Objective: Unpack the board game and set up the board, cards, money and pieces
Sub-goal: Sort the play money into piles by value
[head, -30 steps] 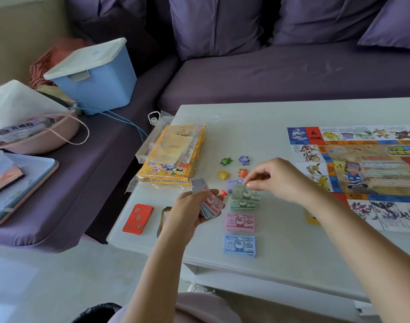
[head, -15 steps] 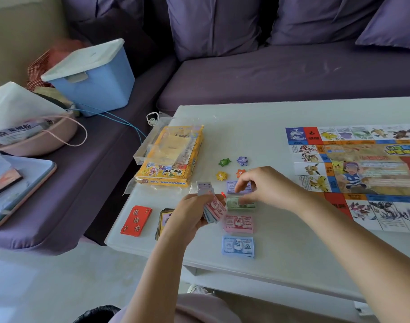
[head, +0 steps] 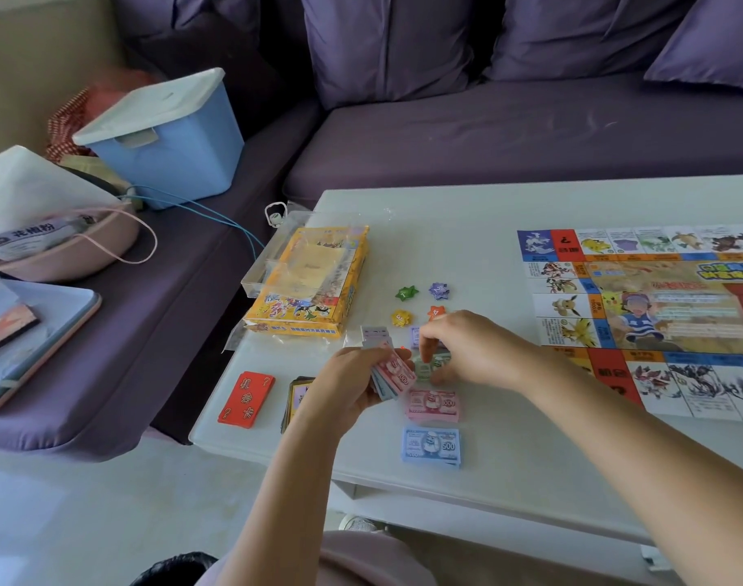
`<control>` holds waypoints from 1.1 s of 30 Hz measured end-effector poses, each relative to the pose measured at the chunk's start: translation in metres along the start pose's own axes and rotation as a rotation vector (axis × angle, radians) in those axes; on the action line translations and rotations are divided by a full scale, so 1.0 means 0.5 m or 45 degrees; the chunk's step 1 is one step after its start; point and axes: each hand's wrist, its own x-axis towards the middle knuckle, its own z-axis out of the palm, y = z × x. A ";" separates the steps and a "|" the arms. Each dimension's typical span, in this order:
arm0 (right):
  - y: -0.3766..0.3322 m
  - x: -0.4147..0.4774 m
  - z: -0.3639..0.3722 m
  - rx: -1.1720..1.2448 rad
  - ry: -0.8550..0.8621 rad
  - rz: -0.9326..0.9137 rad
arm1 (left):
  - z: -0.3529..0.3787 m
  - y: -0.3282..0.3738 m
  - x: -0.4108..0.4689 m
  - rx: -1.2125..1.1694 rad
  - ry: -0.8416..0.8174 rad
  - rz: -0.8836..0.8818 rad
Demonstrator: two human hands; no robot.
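Sorting of the money is seen to be under way. A fanned bundle of mixed banknotes [head: 393,374], a pink 1000 uppermost, is gripped in the left hand [head: 352,387] above the near part of the table [head: 445,238]. The right hand [head: 471,348] is curled down over the green stack [head: 428,367], which is pinched between thumb and fingertips.

A second ago green notes were held by that hand a little above the green stack. They have since been brought down onto it, and the hand has been lowered with them. One more denomination has thus been added to its stack, and the bundle in the left hand is judged to be what remains to be dealt out.

Just nearer the person lie the pink stack [head: 432,404] and then the blue stack [head: 431,445], marked 500, in one column with the green. A purple stack is mostly hidden behind the right hand.

Four star tokens [head: 406,293] are set out beyond the hands. The red card deck [head: 246,399] lies to the left, and a second card deck [head: 297,397] is half hidden by the left hand. The yellow game box [head: 308,285] rests at the table's left edge. The board [head: 640,319] is already unfolded at the right.
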 end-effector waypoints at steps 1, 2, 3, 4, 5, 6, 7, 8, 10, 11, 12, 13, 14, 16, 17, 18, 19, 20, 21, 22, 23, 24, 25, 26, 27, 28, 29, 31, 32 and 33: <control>0.000 0.000 0.002 0.010 0.000 -0.008 | 0.001 0.000 0.000 0.003 -0.001 0.000; 0.002 0.002 0.005 0.018 0.003 -0.015 | 0.000 0.001 0.000 0.012 -0.001 -0.002; 0.003 0.002 0.007 0.021 0.007 -0.022 | -0.001 0.001 0.001 0.024 -0.005 -0.004; 0.004 0.003 0.009 0.015 0.010 -0.025 | -0.003 0.001 0.000 0.033 -0.010 -0.007; 0.005 0.003 0.010 0.006 0.012 -0.026 | -0.005 0.002 0.001 0.036 -0.015 -0.007; 0.007 0.004 0.012 -0.005 0.010 -0.028 | -0.007 0.004 0.001 0.027 -0.017 -0.005; 0.010 0.005 0.014 -0.015 0.010 -0.037 | -0.011 0.004 0.001 0.006 -0.016 0.000; 0.012 0.005 0.015 -0.019 0.015 -0.050 | -0.013 0.006 0.000 -0.023 -0.018 0.008; 0.014 0.002 0.016 0.050 0.080 -0.061 | -0.015 0.009 -0.003 -0.080 -0.029 0.043; 0.012 -0.002 0.012 0.137 0.147 -0.052 | -0.015 0.011 -0.005 -0.089 -0.039 0.078; 0.009 -0.007 0.009 0.243 0.224 -0.024 | -0.013 0.011 -0.006 -0.093 -0.050 0.118; 0.005 -0.013 0.004 0.349 0.308 0.006 | -0.010 0.011 -0.008 -0.095 -0.065 0.158; 0.001 -0.018 0.000 0.447 0.382 0.046 | -0.006 0.011 -0.010 -0.098 -0.084 0.191; -0.004 -0.033 -0.009 0.624 0.456 0.143 | 0.005 0.010 -0.016 -0.092 -0.123 0.244; -0.006 -0.041 -0.011 0.699 0.442 0.177 | 0.011 0.009 -0.019 -0.076 -0.136 0.267; -0.008 -0.049 -0.010 0.759 0.413 0.198 | 0.016 0.007 -0.022 -0.060 -0.147 0.287; -0.009 -0.058 -0.008 0.799 0.384 0.211 | 0.023 0.005 -0.024 -0.049 -0.160 0.305; -0.009 -0.064 -0.002 0.828 0.364 0.223 | 0.029 0.002 -0.026 -0.048 -0.176 0.313; -0.010 -0.071 0.001 0.864 0.366 0.234 | 0.035 0.001 -0.028 -0.050 -0.198 0.315; -0.011 -0.075 0.004 0.923 0.389 0.249 | 0.039 0.000 -0.030 -0.057 -0.228 0.311; -0.012 -0.081 0.006 1.001 0.429 0.264 | 0.044 0.001 -0.032 -0.070 -0.254 0.295; -0.012 -0.084 0.007 1.075 0.477 0.279 | 0.047 0.004 -0.034 -0.091 -0.264 0.267; -0.012 -0.088 0.007 1.132 0.518 0.295 | 0.048 0.008 -0.035 -0.119 -0.252 0.229; -0.011 -0.092 0.006 1.168 0.549 0.307 | 0.047 0.012 -0.035 -0.149 -0.227 0.190; -0.009 -0.095 0.004 1.179 0.566 0.312 | 0.043 0.015 -0.035 -0.172 -0.192 0.159; -0.005 -0.098 0.003 1.164 0.575 0.309 | 0.037 0.018 -0.035 -0.181 -0.158 0.141; -0.001 -0.101 0.000 1.130 0.570 0.302 | 0.029 0.022 -0.035 -0.173 -0.132 0.137; 0.006 -0.107 -0.001 1.047 0.512 0.313 | 0.010 0.025 -0.032 -0.112 -0.077 0.138; 0.008 -0.109 0.000 1.013 0.472 0.330 | 0.000 0.025 -0.031 -0.041 -0.040 0.140; 0.008 -0.110 0.004 0.980 0.421 0.353 | -0.008 0.024 -0.030 0.060 0.004 0.133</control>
